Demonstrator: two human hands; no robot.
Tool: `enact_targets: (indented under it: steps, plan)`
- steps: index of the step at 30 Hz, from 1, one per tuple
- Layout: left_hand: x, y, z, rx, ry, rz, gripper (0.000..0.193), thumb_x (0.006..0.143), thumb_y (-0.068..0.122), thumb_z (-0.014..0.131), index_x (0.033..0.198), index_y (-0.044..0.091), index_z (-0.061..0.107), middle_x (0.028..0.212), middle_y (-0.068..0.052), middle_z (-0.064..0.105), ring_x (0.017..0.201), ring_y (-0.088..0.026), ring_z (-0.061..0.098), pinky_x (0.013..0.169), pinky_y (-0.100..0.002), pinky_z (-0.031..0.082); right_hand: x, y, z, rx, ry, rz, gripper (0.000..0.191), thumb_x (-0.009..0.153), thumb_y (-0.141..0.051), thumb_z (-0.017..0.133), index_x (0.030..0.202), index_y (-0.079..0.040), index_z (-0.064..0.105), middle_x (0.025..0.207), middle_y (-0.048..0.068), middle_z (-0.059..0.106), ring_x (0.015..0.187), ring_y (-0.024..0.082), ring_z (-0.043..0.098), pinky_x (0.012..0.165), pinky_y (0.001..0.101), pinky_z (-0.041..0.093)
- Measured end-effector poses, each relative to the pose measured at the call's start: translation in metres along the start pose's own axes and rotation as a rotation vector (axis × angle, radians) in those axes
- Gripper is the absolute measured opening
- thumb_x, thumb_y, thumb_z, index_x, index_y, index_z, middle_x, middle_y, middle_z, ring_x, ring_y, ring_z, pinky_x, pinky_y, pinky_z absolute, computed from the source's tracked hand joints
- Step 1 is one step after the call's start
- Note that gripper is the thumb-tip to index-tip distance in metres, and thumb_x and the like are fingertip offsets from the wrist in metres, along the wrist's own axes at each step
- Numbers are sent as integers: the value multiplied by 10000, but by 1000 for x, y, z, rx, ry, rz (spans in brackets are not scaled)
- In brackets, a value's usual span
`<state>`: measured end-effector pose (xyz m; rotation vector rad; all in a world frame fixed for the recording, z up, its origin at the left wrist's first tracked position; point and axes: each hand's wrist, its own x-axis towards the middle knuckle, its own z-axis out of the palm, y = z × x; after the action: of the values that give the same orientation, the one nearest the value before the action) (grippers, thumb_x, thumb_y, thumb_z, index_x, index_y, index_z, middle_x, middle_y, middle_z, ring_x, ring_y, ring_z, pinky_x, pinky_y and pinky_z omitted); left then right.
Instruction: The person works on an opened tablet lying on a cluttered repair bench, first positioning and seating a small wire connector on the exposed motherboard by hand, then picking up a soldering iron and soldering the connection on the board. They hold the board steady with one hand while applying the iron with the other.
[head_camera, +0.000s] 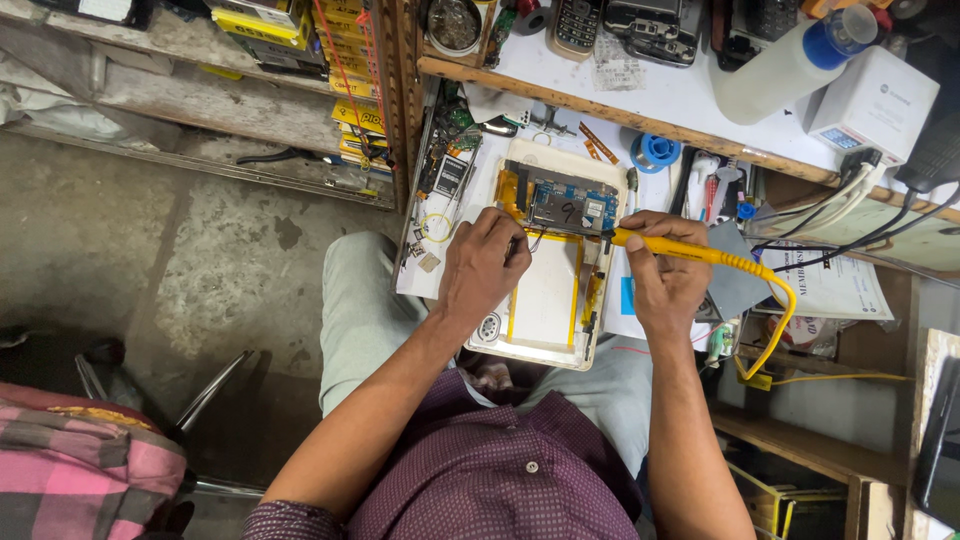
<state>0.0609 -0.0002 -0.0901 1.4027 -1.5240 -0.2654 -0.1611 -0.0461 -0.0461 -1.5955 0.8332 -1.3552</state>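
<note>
Yellow soldering iron (690, 250) gripped in our right hand (665, 275), left hand (485, 265) pinching something unclear over one opened tablet (555, 260).

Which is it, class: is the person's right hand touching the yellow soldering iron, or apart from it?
Touching. The head view shows the right hand wrapped around the yellow soldering iron, fingers closed over its handle.

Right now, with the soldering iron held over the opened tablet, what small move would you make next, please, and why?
Probably ease the soldering iron tip leftward onto the circuit board. The right hand holds it pointing at the board's right edge, while the left hand steadies something thin there.
</note>
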Motion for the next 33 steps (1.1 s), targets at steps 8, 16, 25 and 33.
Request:
enact_targets:
  steps: [8, 16, 25, 33]
  plan:
    - [-4, 7, -5, -30, 10, 4, 133, 834, 34, 744, 914, 57, 640, 935, -63, 649, 724, -259, 607, 706, -392, 464, -13, -22, -1, -68, 176, -64, 222, 1057, -34, 681, 1170, -32, 490, 1205, 182, 675, 1065, 190, 656, 889, 279, 540]
    - [0, 13, -21, -189, -78, -57, 103, 855, 71, 761, 935, 52, 699, 887, -61, 692, 678, -224, 654, 714, -387, 446, -56, -53, 9, -566, 260, -274, 184, 1000, 34, 671, 1173, 45, 611, 1121, 234, 587, 986, 275, 622, 874, 322, 539]
    - [1, 14, -32, -340, -196, -217, 147, 909, 95, 735, 1023, 4, 721, 900, -88, 715, 706, -148, 670, 647, -292, 533, -88, -34, 33, -256, 178, -33, 149, 1100, -12, 492, 1247, 4, 506, 1190, 236, 717, 1145, 322, 722, 982, 394, 595]
    - [-6, 13, -33, -431, -255, -326, 106, 964, 98, 685, 1017, 6, 686, 848, -30, 670, 658, -70, 548, 582, -254, 444, -86, -28, 63, -364, 159, -88, 120, 1129, -26, 409, 1228, -10, 474, 1166, 206, 760, 1333, 320, 657, 1133, 393, 500]
